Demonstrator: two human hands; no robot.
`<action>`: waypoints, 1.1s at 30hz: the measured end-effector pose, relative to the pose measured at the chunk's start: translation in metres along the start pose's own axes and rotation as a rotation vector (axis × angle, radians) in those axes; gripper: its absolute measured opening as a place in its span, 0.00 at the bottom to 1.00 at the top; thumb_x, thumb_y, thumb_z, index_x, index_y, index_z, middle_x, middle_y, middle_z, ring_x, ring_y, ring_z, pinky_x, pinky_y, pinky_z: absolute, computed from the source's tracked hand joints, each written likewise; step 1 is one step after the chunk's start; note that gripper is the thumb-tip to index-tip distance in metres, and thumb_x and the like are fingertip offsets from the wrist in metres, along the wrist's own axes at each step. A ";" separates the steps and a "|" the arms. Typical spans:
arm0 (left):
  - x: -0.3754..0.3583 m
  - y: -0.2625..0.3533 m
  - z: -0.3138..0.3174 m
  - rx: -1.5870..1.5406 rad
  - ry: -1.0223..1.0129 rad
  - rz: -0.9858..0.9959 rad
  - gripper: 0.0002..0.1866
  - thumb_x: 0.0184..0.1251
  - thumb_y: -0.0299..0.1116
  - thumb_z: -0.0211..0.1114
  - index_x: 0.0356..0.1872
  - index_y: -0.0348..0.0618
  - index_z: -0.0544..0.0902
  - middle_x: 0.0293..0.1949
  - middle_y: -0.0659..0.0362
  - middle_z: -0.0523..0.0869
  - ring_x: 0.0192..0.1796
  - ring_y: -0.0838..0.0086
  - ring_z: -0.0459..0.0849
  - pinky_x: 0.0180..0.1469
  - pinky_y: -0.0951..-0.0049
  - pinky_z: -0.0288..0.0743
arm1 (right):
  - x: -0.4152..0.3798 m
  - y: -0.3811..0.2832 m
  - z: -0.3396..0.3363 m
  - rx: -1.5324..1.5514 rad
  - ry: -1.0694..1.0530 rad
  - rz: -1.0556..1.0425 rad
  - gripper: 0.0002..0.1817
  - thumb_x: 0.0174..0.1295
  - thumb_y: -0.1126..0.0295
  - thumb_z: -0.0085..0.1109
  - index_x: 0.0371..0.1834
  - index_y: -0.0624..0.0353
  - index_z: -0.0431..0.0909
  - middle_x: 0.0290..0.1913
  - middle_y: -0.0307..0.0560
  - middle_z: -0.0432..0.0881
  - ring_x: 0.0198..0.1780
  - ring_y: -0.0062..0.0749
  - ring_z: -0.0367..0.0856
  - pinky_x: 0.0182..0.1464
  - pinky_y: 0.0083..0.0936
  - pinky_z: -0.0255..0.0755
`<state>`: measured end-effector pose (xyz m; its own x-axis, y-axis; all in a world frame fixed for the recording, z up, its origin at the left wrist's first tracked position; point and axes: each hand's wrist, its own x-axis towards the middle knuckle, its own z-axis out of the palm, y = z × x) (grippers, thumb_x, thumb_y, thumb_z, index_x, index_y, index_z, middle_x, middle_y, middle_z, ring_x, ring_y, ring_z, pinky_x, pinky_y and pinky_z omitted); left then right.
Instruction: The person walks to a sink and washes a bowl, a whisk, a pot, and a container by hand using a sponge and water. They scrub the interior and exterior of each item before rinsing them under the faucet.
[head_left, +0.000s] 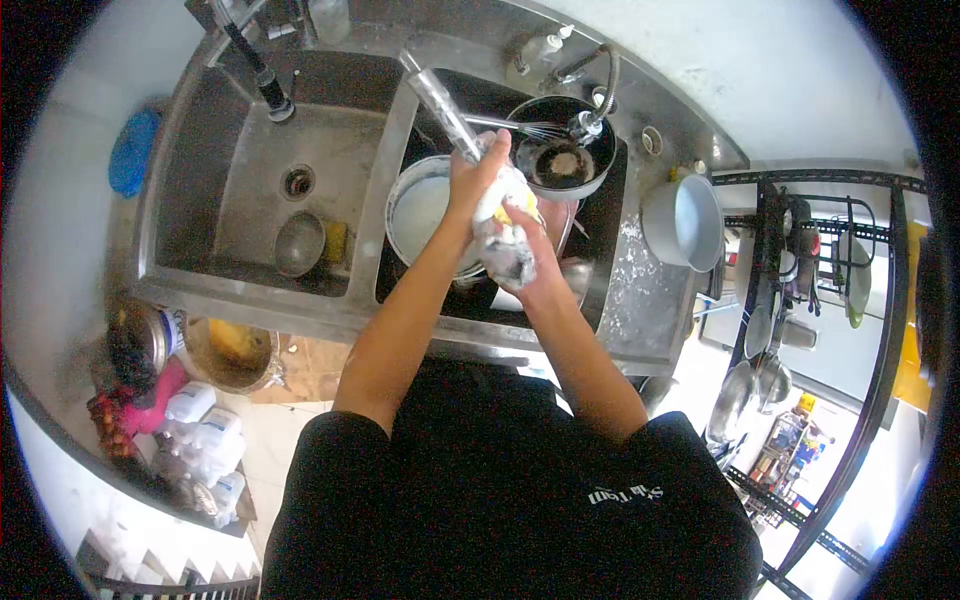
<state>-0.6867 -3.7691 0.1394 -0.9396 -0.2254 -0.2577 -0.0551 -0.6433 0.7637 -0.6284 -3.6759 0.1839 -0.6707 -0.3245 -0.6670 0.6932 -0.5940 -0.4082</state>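
Note:
My left hand (477,178) is wrapped round the shiny metal handle of a soapy utensil (440,103), which points up and left. My right hand (535,255) presses a yellow sponge (504,213) covered in white foam against its lower end. Foam hides the shape of that end. Below the hands, in the right basin, a white bucket (399,222) holds cloudy liquid. A dark pan (592,184) with a whisk (525,127) in it lies just right of my left hand.
The left basin (225,170) holds a metal bowl (299,244) and a sponge (336,242). Two faucets (275,105) (586,126) hang over the basins. A grey pot (657,222) stands on the right drainboard; a rack (870,400) with pans is further right.

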 end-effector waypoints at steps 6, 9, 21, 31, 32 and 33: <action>0.009 0.019 -0.010 -0.194 0.004 0.015 0.18 0.60 0.49 0.64 0.23 0.49 0.71 0.17 0.65 0.71 0.17 0.79 0.71 0.19 0.77 0.66 | -0.006 0.006 -0.025 0.115 0.130 0.102 0.12 0.61 0.60 0.51 0.41 0.55 0.73 0.30 0.43 0.80 0.27 0.32 0.80 0.22 0.26 0.75; 0.025 0.032 -0.027 -0.252 0.019 -0.020 0.20 0.60 0.53 0.63 0.21 0.51 0.69 0.16 0.66 0.70 0.17 0.77 0.71 0.19 0.75 0.65 | -0.015 0.001 -0.044 0.190 0.052 0.136 0.13 0.61 0.60 0.51 0.42 0.56 0.73 0.29 0.44 0.80 0.27 0.33 0.80 0.22 0.28 0.76; 0.057 0.078 -0.066 -0.322 0.160 0.097 0.26 0.55 0.61 0.62 0.18 0.51 0.67 0.14 0.64 0.69 0.15 0.74 0.66 0.21 0.72 0.64 | -0.058 -0.070 -0.034 -0.433 0.302 -0.539 0.16 0.61 0.66 0.50 0.49 0.64 0.70 0.35 0.48 0.78 0.33 0.30 0.80 0.29 0.22 0.75; 0.019 0.017 -0.013 -0.185 -0.069 -0.150 0.21 0.62 0.59 0.58 0.24 0.53 0.68 0.19 0.70 0.67 0.23 0.83 0.67 0.24 0.78 0.62 | 0.036 -0.029 0.011 -1.554 0.026 -1.179 0.12 0.49 0.73 0.59 0.39 0.57 0.78 0.41 0.52 0.80 0.43 0.49 0.78 0.44 0.39 0.71; 0.002 0.025 -0.003 -0.092 -0.052 -0.136 0.21 0.62 0.57 0.58 0.32 0.50 0.71 0.23 0.70 0.69 0.26 0.84 0.69 0.26 0.79 0.64 | 0.050 -0.031 0.007 -1.553 0.059 -1.214 0.12 0.48 0.72 0.61 0.38 0.57 0.78 0.41 0.52 0.80 0.42 0.50 0.78 0.43 0.40 0.71; 0.000 0.018 -0.001 0.037 -0.052 -0.014 0.24 0.64 0.60 0.53 0.40 0.46 0.71 0.24 0.69 0.70 0.26 0.83 0.70 0.28 0.78 0.67 | 0.056 -0.036 0.011 -1.551 0.095 -1.243 0.12 0.47 0.71 0.62 0.37 0.56 0.78 0.41 0.52 0.80 0.42 0.51 0.78 0.43 0.40 0.70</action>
<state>-0.6869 -3.7813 0.1526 -0.9549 -0.1774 -0.2380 -0.0801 -0.6180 0.7821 -0.6938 -3.6802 0.1681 -0.9013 -0.2474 0.3556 -0.4287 0.6268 -0.6506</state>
